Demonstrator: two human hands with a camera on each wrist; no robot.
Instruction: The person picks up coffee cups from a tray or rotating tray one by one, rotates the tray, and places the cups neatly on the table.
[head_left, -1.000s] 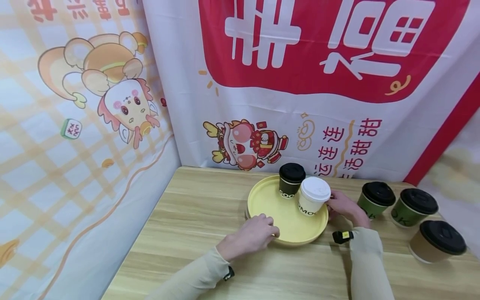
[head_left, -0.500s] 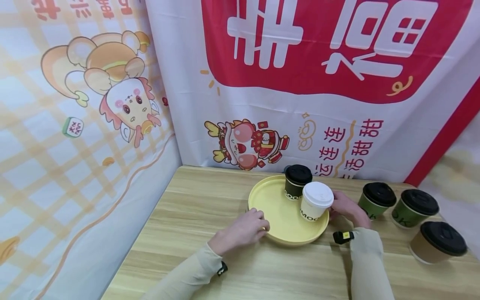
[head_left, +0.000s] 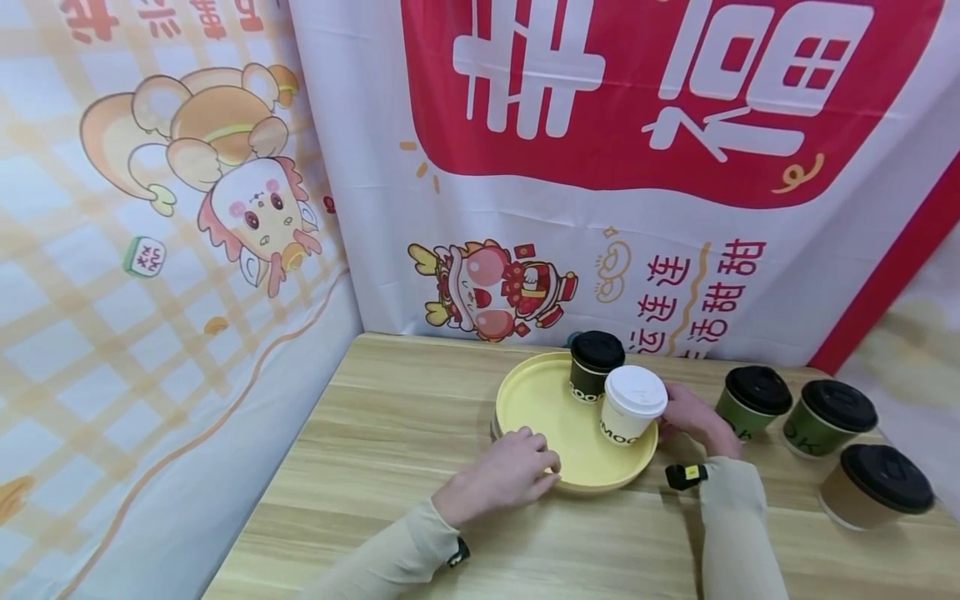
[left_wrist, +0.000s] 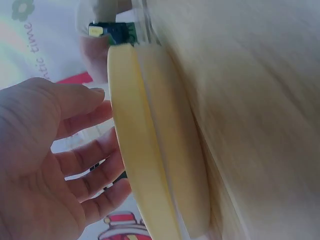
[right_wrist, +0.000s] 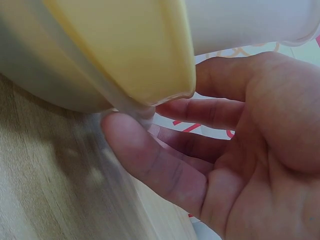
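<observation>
your left hand has just slid back rightward along the near rim of the yellow tray, which suggests a fresh reach for another bit of turning. its fingers are loosely bent, tips at the rim, thumb apart, so it has no firm hold. your right hand pinches the tray's lower edge between thumb and fingers. the tray sits on the table, between your hands. against a second ago, the black-lidded cup and white-lidded cup on it stand slightly farther right, both upright.
</observation>
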